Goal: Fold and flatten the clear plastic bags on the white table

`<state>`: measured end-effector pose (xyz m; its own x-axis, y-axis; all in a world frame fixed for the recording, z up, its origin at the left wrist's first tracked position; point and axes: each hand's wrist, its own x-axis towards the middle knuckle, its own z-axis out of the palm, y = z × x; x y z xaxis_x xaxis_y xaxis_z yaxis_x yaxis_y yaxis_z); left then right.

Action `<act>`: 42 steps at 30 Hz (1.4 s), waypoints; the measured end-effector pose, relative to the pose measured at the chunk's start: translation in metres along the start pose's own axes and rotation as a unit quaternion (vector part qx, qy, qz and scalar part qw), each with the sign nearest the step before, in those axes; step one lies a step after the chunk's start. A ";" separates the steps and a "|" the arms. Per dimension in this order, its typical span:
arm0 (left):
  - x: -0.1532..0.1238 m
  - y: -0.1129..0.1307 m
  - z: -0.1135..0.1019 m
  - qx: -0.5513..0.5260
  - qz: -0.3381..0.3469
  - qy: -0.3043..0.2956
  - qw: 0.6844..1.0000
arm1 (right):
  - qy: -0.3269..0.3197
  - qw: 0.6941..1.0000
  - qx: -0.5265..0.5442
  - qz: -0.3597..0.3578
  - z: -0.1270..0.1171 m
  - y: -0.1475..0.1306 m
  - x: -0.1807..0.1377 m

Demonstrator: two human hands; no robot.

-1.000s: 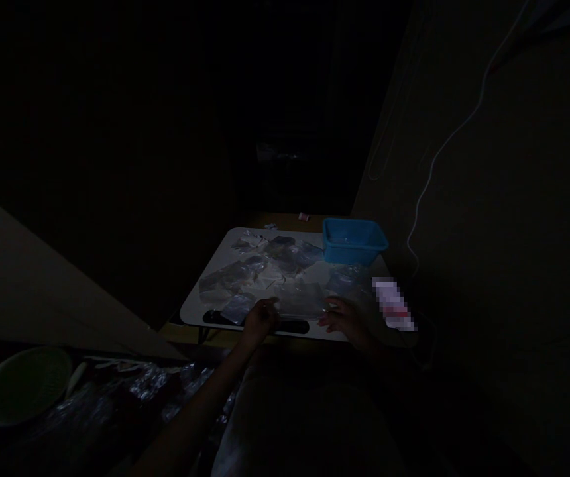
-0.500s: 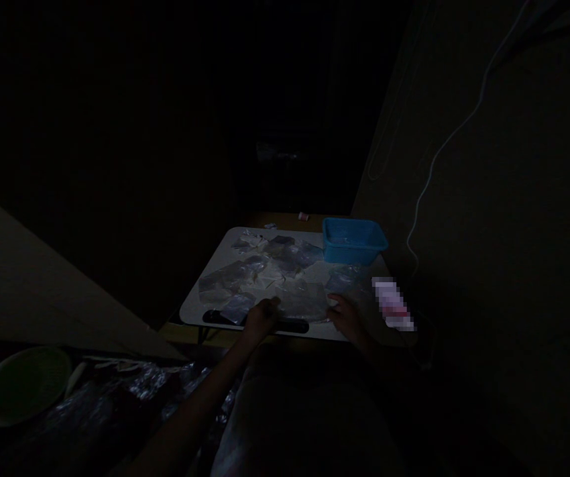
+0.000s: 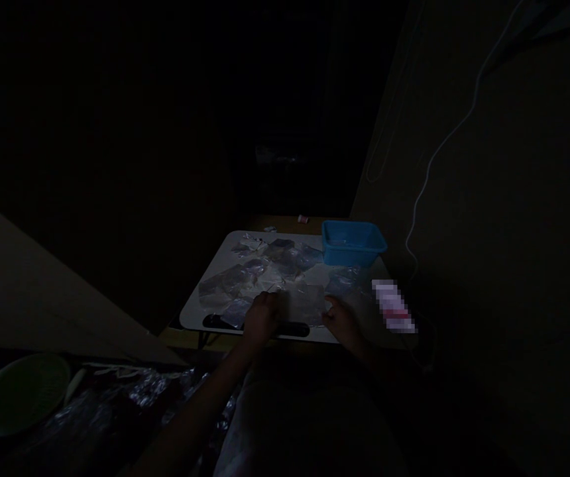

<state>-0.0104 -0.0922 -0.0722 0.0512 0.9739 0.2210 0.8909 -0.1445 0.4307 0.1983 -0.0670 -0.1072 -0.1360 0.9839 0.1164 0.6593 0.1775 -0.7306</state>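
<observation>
In dim light a clear plastic bag (image 3: 307, 302) lies flat near the front of a small white table (image 3: 194, 311). My left hand (image 3: 262, 318) is closed at the bag's left edge, fingers curled down on it. At the right edge, my right hand (image 3: 342, 323) pinches the plastic between curled fingers and thumb; the fingertips are dark. More crumpled clear plastic bags (image 3: 232, 281) are spread over the left and back of the table. Another clear bag (image 3: 348, 279) lies to the right, in front of a blue plastic basket (image 3: 353, 255).
A blurred-out pinkish rectangular item (image 3: 393, 306) lies at the table's right edge. A white cable (image 3: 427, 175) hangs along the right wall. Down on the left are a green basket (image 3: 21, 397) and shiny plastic (image 3: 150, 387). A small cup-like item (image 3: 303, 219) lies behind the table.
My left hand has turned over, its fingers now curled down onto the bag. My right hand has shifted slightly left. The view has tilted a little.
</observation>
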 end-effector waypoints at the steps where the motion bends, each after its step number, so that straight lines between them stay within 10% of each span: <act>1: 0.000 0.006 0.002 0.018 0.038 -0.001 0.999 | -0.002 1.000 -0.010 0.000 0.000 -0.001 -0.001; 7: 0.006 0.033 0.032 0.074 0.186 -0.066 0.977 | 0.009 0.997 -0.078 -0.008 -0.002 -0.007 -0.008; 25: 0.004 0.018 0.044 0.165 0.169 -0.075 0.969 | 0.003 0.973 -0.217 -0.076 -0.017 -0.005 -0.005; 42: 0.006 0.011 0.050 0.208 0.166 -0.071 0.961 | -0.039 0.931 -0.361 0.034 -0.050 -0.011 0.019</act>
<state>0.0227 -0.0791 -0.1099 0.3990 0.9042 0.1522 0.9165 -0.3982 -0.0369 0.2255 -0.0488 -0.0635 -0.1102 0.9938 0.0154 0.9899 0.1111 -0.0877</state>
